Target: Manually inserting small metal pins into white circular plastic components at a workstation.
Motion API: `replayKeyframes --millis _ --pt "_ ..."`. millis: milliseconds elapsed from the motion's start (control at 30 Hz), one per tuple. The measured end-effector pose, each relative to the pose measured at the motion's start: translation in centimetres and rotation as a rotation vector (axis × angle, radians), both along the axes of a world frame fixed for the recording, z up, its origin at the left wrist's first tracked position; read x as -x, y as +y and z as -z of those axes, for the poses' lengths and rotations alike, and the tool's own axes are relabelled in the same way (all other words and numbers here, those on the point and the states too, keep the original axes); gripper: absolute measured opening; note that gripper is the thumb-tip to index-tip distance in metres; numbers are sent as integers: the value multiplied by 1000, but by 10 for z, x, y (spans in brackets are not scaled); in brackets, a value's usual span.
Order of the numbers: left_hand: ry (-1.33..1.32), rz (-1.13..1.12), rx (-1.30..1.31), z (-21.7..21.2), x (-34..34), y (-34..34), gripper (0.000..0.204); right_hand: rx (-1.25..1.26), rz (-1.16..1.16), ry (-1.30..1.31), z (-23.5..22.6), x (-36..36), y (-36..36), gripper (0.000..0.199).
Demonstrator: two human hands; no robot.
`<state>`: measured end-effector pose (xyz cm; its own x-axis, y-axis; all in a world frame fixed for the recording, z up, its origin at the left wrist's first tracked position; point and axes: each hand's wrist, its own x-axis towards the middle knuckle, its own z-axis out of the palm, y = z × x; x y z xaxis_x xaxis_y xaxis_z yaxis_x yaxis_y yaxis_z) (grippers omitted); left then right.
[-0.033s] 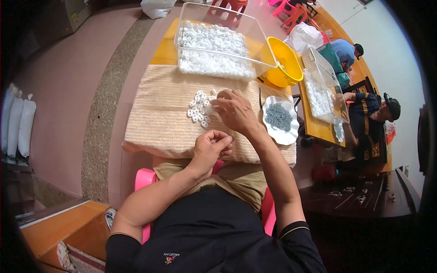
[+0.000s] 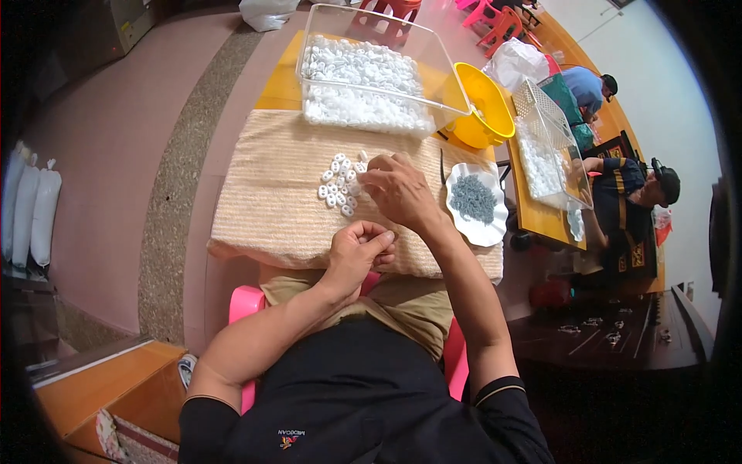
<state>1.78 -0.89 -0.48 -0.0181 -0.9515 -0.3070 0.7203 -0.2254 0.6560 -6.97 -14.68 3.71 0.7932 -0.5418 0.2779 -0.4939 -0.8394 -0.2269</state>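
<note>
Small white oval plastic pieces with holes lie in a loose cluster on the striped towel in front of me. My right hand reaches over the right side of this cluster with its fingers bent down; their tips are partly hidden, and I cannot see whether they hold a piece. Close to the towel's near edge, my left hand has its thumb and forefinger pinched together. Whatever is between them is too small to make out. To the right of my right hand, a white scalloped dish holds many small grey pieces.
Beyond the towel stands a clear plastic bin full of white pieces, with a yellow bowl beside it. A thin dark tool lies by the dish. At the right, a co-worker sits near another bin.
</note>
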Motion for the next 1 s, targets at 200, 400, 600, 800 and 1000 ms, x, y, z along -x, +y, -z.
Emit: replayKeyframes --millis 200,400,600,800,1000 --pt "7 -26 -3 2 3 -1 12 -75 -50 79 1 -2 6 19" --pt "0 -14 2 1 3 0 13 -31 -61 87 7 -9 2 12" --pt "6 -29 0 2 2 0 12 38 -78 95 9 -12 3 12" --pt "29 -7 18 2 3 -1 12 101 -105 93 16 -8 0 10" --pt "0 -25 0 -1 1 0 10 -76 -15 -243 6 11 11 13"
